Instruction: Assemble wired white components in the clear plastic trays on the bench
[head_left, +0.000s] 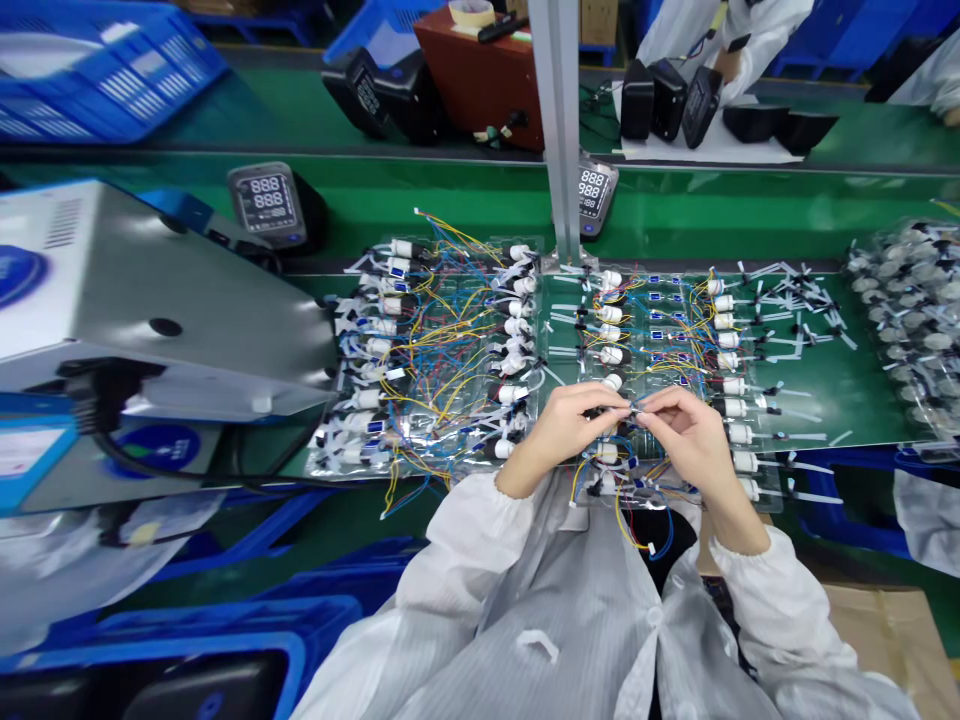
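Note:
My left hand [568, 425] and my right hand [686, 425] meet fingertip to fingertip over a clear plastic tray [660, 375]. Both are closed in a pinch on something small and dark, too small to make out. Along the tray's two sides run white cylindrical parts [724, 322] with black ends and white tubes. Coloured wires [636, 540] hang over its near edge. To the left lies a second clear tray [442, 390], full of similar white parts [390, 305] and tangled yellow, blue and red wires [450, 330].
Grey instrument boxes [195, 310] with a black power cable [112, 400] stand at left. A metal post [559, 130] rises behind the trays. Two lit display units [266, 205] sit beyond. Loose white tubes [806, 295] lie at right, near stacked parts [919, 320]. Another person's sleeve [765, 40] shows across the line.

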